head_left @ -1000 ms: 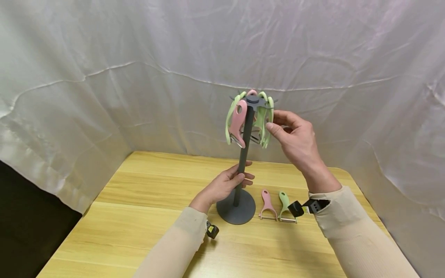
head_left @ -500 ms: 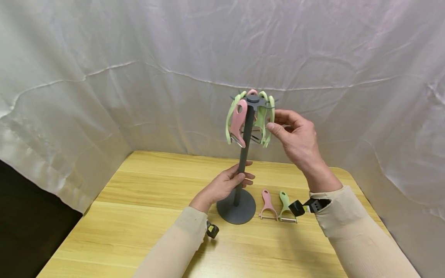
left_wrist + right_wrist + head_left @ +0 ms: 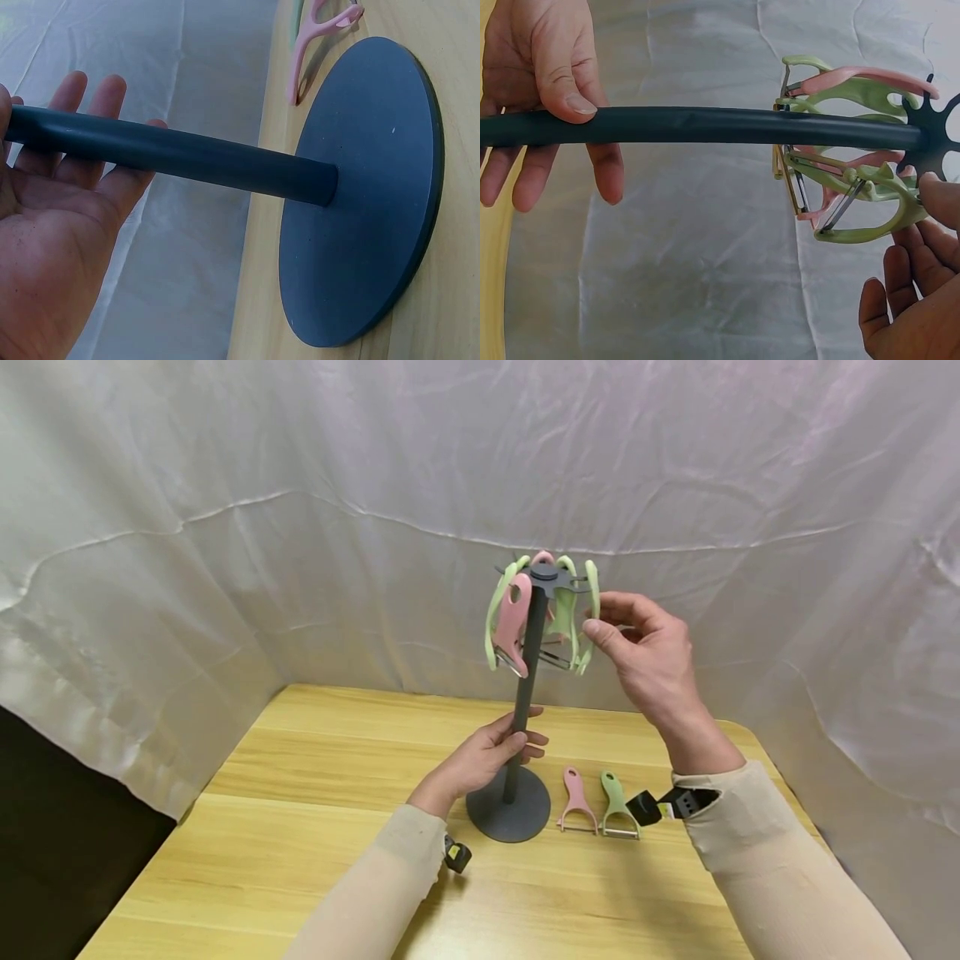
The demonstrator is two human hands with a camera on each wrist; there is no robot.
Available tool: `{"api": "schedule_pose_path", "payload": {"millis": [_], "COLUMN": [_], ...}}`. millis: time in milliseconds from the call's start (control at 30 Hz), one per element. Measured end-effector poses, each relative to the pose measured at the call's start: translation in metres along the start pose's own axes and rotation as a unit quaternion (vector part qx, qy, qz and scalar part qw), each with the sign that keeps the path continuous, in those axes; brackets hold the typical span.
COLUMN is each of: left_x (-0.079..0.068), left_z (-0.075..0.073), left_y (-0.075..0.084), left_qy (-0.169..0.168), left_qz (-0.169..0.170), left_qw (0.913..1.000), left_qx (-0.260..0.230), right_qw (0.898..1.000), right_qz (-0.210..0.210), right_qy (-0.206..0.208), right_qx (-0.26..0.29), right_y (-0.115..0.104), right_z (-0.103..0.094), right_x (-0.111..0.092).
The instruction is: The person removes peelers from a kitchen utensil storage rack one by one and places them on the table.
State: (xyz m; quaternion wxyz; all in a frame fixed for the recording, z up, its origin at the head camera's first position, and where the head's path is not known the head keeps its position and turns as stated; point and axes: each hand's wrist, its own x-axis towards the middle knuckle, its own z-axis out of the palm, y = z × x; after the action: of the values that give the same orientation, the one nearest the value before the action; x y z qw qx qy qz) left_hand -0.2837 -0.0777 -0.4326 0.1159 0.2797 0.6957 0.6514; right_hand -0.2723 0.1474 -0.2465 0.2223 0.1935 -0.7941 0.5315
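Observation:
My left hand grips the dark grey pole of a stand, thumb on one side and fingers behind. The round base rests on the table. At the top is a hooked rack, hung with several green and pink Y-shaped peelers, including a pink peeler at the front. My right hand pinches a green peeler on the rack's right side, thumb towards the pole. Whether that peeler's handle hole is still around a hook tip, I cannot tell. The right wrist view shows its blade end hanging beside the others.
A pink peeler and a green peeler lie side by side on the wooden table, right of the stand's base. A pale curtain surrounds the table at the back and sides.
My right hand has moved slightly right and away from the pole, drawing the green peeler outward along its hook. The left hand keeps its grip on the pole.

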Motion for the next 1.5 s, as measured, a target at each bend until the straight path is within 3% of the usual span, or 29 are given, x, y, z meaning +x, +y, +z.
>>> {"api": "schedule_pose_path", "payload": {"millis": [1000,1500], "left_x": [-0.002,-0.002], "left_z": [-0.001,-0.001], "left_y": [-0.001,0.001], "left_qy": [0.006,0.009], "left_qz": [-0.011,-0.011], "left_qw": [0.9999,0.9999], "left_qx": [-0.001,0.0], "right_qw": [0.999,0.999], "right_qz": [0.007,0.041], "right_qy": [0.018,0.025], "right_qx": [0.029,-0.01], "right_y": [0.01,0.036], "right_z": [-0.003,-0.009], "right_x": [-0.011,-0.031]}}
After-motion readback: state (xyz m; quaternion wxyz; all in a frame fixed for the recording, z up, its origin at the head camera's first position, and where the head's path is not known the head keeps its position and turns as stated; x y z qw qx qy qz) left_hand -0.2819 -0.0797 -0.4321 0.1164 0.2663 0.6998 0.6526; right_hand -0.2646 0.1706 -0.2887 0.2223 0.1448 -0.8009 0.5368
